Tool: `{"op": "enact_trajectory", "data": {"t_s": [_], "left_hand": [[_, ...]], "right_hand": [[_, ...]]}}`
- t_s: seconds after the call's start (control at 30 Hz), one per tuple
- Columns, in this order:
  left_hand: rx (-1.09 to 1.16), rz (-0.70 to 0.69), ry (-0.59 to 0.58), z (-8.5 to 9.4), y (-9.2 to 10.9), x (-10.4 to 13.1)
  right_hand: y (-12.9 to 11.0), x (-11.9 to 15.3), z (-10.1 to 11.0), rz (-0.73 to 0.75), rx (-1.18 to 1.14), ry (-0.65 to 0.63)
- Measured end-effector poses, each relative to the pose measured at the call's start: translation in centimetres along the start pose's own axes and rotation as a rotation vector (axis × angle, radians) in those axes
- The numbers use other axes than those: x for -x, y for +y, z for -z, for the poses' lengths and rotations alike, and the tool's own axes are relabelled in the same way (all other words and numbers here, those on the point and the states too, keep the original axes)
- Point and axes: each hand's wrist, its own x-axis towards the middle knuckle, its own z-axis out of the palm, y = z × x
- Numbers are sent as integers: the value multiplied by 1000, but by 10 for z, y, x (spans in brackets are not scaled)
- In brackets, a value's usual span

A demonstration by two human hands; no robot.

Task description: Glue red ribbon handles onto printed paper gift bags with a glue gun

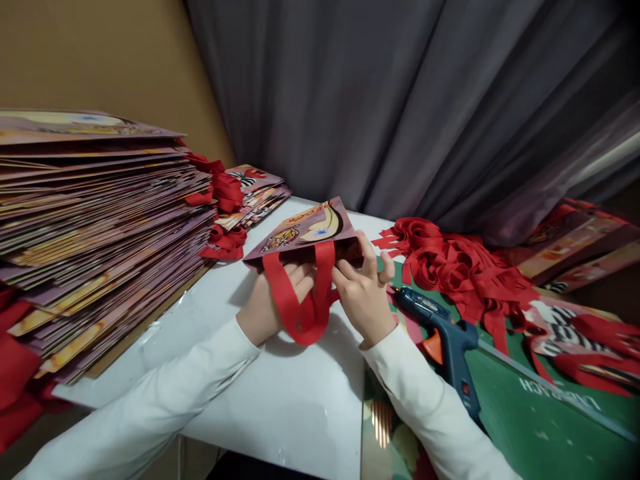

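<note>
Left hand [275,303] is half curled into the bag's [313,227] mouth, right hand [364,297] loosely spread at its right side; can't tell if either's gripping. Bag's mid-table [310,400], red handle [287,303] nearest. Glue gun [445,333] right, tall stack [110,240] left.

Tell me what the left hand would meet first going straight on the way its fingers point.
The left hand would most likely meet the inside of the printed bag, whose opening it points into. The depth inside is hidden, so the exact contact is unclear.
</note>
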Motion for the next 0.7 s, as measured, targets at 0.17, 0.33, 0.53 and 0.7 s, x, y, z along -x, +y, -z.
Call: {"op": "enact_trajectory", "data": {"t_s": [0.17,0.33,0.53,0.7], "left_hand": [[-8,27,-10,3,-5,0],[-14,-9,133,5,-26,2],[-27,-90,58,3,-45,2],[-63,-80,147,10,-50,3]], "right_hand": [[21,2,-8,55,8,136],[52,9,-16,95,9,152],[67,13,-21,91,37,138],[63,8,-14,95,4,227]]}}
